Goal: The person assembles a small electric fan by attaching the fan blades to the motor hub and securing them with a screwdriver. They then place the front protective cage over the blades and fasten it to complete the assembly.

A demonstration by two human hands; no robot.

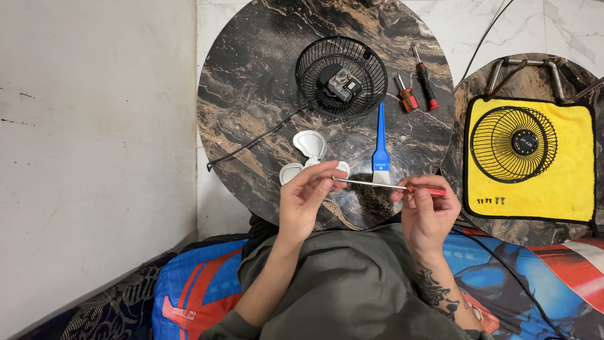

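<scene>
Red-handled screwdriver (390, 185) sits level between both hands over the near edge of the round table (251, 94). I see the left hand (305, 195) pinching the shaft tip, the right hand (428, 204) pinching the handle end. Teardown looks well along: front grille (514, 143) off on the yellow cloth (566, 189) with screws (491, 201) beside it, white blades (311, 157) off, just beyond my left fingers. Motor (341, 84) is in the rear cage (341, 75), far edge.

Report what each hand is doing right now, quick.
Left hand: fingertips pinched on the tip of the screwdriver shaft.
Right hand: closed around the screwdriver's red handle end.
</scene>
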